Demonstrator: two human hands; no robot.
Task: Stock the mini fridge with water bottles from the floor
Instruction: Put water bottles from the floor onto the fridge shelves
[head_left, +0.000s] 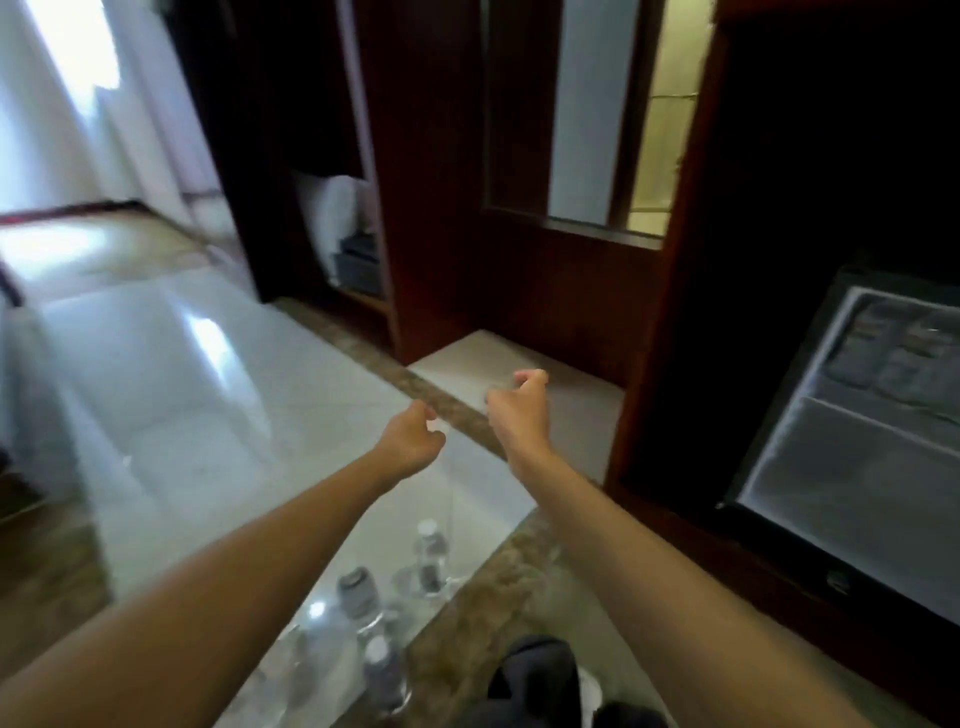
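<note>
Both bare arms reach forward above the glossy floor (182, 389). The left hand (410, 441) hangs loosely curled and holds nothing. The right hand (519, 410) is curled too, but blur hides anything more. Three water bottles (430, 556) stand on the floor beneath the arms, left of the open mini fridge (857, 467).

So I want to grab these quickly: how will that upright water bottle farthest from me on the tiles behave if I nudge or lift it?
The water bottle is tall and narrow, so a sideways nudge would probably tip it. The floor tiles look glossy, so it may slide, then roll. Its clear plastic probably dents under a hard squeeze.
</note>
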